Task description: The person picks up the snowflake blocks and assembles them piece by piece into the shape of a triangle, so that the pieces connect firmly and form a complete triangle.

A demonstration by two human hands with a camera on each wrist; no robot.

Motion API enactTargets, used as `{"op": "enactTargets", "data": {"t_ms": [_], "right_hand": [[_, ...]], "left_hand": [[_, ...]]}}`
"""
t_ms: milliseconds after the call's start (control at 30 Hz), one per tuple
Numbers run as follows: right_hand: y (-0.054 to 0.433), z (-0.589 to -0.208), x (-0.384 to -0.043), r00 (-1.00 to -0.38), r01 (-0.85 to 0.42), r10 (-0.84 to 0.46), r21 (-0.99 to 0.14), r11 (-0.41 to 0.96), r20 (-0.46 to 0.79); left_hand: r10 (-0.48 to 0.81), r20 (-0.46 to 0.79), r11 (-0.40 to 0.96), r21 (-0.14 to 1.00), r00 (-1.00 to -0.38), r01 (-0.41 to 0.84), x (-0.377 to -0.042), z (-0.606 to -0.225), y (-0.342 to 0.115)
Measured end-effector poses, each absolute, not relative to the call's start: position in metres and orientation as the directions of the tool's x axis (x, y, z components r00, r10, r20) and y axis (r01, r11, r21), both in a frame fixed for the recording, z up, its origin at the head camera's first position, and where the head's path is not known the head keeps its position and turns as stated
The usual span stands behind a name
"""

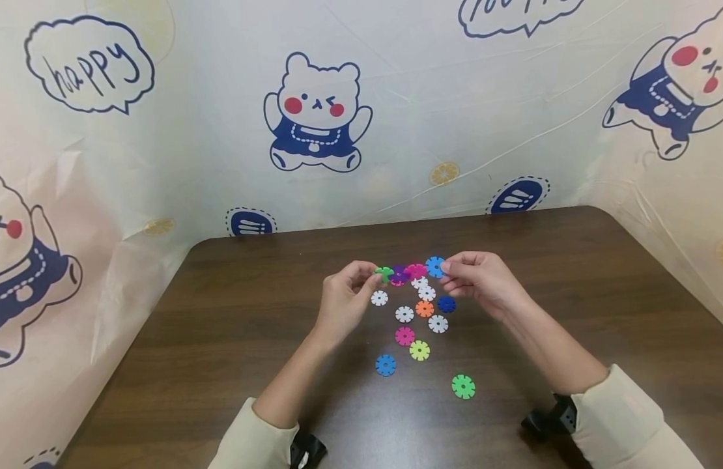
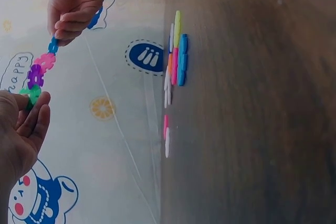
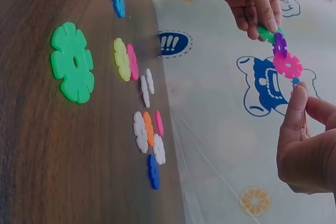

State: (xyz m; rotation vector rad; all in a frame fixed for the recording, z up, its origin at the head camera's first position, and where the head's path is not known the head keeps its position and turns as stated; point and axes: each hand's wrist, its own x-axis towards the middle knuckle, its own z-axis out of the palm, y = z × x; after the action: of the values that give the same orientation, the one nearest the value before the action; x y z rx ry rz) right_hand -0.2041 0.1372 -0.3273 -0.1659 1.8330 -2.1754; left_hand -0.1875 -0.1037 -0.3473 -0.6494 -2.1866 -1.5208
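Observation:
A short chain of slotted snowflake discs is held above the table between both hands. Its order runs green disc [image 1: 385,273], purple disc [image 2: 35,76], pink disc [image 3: 287,65], blue disc [image 1: 434,266]. My left hand [image 1: 345,303] pinches the green end between thumb and fingers. At the other end, my right hand [image 1: 484,280] grips the blue disc, its thumb and fingertips covering part of it in the right wrist view. The purple and pink discs sit interlocked between the hands. Whether the blue disc is fully slotted into the pink one I cannot tell.
Loose discs lie flat on the brown table [image 1: 250,365] below the hands: several white ones [image 1: 404,314], an orange [image 1: 425,309], a dark blue [image 1: 446,303], a yellow [image 1: 419,350], a light blue [image 1: 386,365], and a green one [image 3: 73,62] nearest. A printed curtain [image 1: 396,130] surrounds the table.

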Motion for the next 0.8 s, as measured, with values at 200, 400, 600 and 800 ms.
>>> {"op": "enactTargets", "data": {"t_ms": [200, 400, 600, 800], "right_hand": [[0.131, -0.326, -0.202, -0.953, 0.151, -0.286, -0.974, -0.167, -0.099], [0.127, -0.325, -0.201, -0.954, 0.140, -0.287, -0.978, -0.156, -0.091], [0.127, -0.327, -0.204, -0.946, 0.143, -0.312, -0.977, -0.160, -0.087], [0.127, -0.331, -0.205, -0.934, 0.152, -0.348, -0.973, -0.173, -0.084]], "left_hand": [[0.159, 0.596, 0.341, 0.715, -0.787, 0.611, -0.187, -0.349, -0.103], [0.176, 0.631, 0.358, 0.674, -0.756, 0.646, -0.188, -0.350, -0.104], [0.184, 0.634, 0.348, 0.672, -0.751, 0.653, -0.191, -0.352, -0.106], [0.195, 0.628, 0.337, 0.678, -0.753, 0.653, -0.190, -0.352, -0.106]]}}
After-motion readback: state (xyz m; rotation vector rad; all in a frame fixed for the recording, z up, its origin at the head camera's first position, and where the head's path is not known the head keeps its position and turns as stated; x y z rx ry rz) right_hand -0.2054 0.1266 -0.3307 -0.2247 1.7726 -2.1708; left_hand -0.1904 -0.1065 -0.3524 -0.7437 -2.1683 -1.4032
